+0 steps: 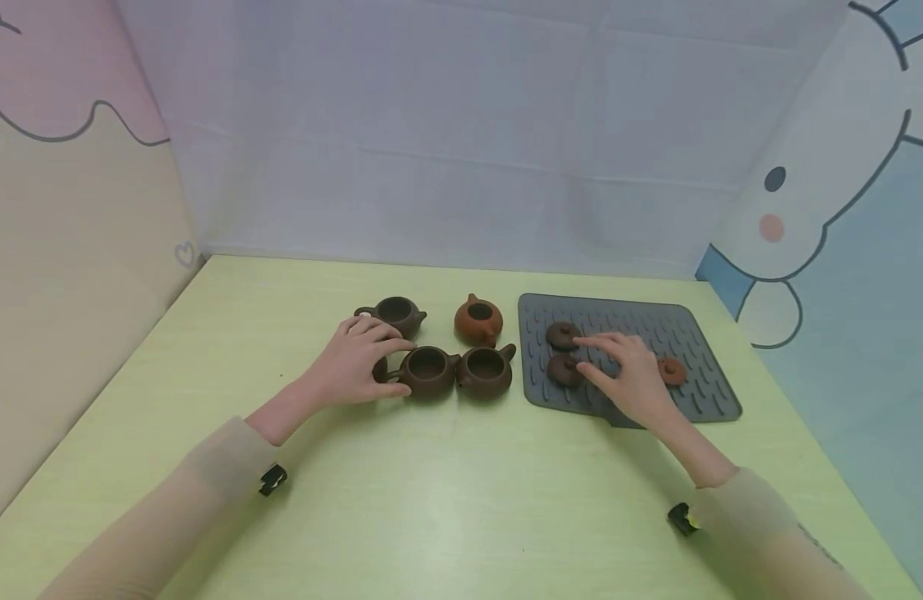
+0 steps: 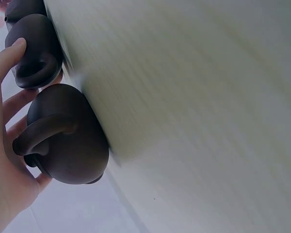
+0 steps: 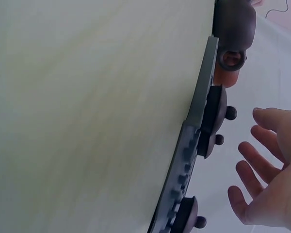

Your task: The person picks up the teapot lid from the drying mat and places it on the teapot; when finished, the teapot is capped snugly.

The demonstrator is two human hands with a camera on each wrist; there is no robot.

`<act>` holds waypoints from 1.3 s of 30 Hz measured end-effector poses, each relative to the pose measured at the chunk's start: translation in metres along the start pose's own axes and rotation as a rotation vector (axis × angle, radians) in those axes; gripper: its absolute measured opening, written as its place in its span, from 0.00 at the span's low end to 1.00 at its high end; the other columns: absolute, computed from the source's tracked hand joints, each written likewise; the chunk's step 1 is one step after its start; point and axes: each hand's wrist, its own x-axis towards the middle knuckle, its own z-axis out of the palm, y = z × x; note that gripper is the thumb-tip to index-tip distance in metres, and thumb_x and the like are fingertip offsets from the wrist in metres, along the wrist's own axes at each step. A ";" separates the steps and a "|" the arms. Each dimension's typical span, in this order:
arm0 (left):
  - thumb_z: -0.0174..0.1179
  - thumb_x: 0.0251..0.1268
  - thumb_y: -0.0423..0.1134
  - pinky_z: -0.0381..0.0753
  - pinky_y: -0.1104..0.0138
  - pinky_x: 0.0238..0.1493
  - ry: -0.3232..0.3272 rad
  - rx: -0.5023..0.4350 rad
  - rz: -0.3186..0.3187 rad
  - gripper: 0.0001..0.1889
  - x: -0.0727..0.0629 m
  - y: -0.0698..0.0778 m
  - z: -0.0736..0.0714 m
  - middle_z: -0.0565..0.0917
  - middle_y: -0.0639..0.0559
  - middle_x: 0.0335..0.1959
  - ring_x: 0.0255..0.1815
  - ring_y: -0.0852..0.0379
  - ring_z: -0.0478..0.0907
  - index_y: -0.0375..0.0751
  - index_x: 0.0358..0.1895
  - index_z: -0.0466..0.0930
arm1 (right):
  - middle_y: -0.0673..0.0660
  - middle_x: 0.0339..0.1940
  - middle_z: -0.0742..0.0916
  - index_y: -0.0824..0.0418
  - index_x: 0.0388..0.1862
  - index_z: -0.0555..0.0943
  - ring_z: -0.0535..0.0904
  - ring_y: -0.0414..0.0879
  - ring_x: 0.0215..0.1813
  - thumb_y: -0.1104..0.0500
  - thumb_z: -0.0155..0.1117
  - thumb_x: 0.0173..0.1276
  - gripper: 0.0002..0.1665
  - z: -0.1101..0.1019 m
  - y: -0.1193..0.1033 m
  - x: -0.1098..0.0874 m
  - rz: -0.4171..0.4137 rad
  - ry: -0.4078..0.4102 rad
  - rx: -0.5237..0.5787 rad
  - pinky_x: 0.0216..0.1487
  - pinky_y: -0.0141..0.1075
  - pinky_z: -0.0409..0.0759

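My left hand (image 1: 359, 362) holds a small lidless dark brown teapot (image 1: 427, 375), thumb and fingers on either side of its handle end. Beneath that hand sits another dark teapot (image 2: 72, 141), mostly covered in the head view. A third dark teapot (image 1: 485, 379) stands against the held one's spout. Behind them are a dark grey-brown teapot (image 1: 404, 321) and an orange-brown teapot (image 1: 472, 327), both uncovered. Over the grey mat (image 1: 619, 308), my right hand (image 1: 634, 379) hovers with fingers apart, close to two dark lids (image 1: 560, 336) but touching neither. Right of it lies a reddish lid (image 1: 672, 372).
The pale yellow-green table (image 1: 431, 500) extends in front of the teapots. A white cloth (image 1: 461, 167) hangs along its back edge, and printed panels (image 1: 866, 292) stand at the sides. Part of the mat is hidden under my right hand.
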 end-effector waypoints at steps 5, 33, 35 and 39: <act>0.68 0.49 0.68 0.65 0.39 0.67 -0.005 -0.010 -0.006 0.34 0.000 0.000 0.000 0.82 0.52 0.55 0.64 0.44 0.71 0.56 0.59 0.82 | 0.65 0.56 0.85 0.57 0.58 0.83 0.74 0.65 0.61 0.58 0.69 0.66 0.21 -0.004 0.009 -0.002 0.000 -0.115 -0.003 0.61 0.65 0.68; 0.67 0.50 0.69 0.67 0.43 0.66 -0.029 -0.009 -0.014 0.35 0.000 -0.001 -0.001 0.82 0.52 0.56 0.65 0.43 0.72 0.55 0.60 0.81 | 0.58 0.51 0.88 0.55 0.52 0.85 0.81 0.56 0.53 0.57 0.69 0.66 0.15 0.002 0.012 0.012 0.073 -0.219 0.089 0.53 0.54 0.79; 0.67 0.50 0.69 0.67 0.43 0.67 -0.026 -0.004 -0.010 0.35 0.001 -0.001 -0.001 0.82 0.52 0.56 0.64 0.44 0.72 0.55 0.60 0.81 | 0.58 0.50 0.88 0.54 0.52 0.85 0.81 0.55 0.52 0.57 0.68 0.67 0.15 0.003 0.012 0.013 0.086 -0.225 0.087 0.53 0.54 0.79; 0.66 0.51 0.69 0.67 0.43 0.68 -0.024 0.008 -0.002 0.35 0.001 -0.001 -0.001 0.82 0.52 0.56 0.64 0.44 0.73 0.55 0.60 0.81 | 0.59 0.50 0.87 0.55 0.51 0.86 0.81 0.55 0.52 0.58 0.67 0.68 0.13 0.004 0.011 0.015 0.103 -0.222 0.088 0.51 0.54 0.79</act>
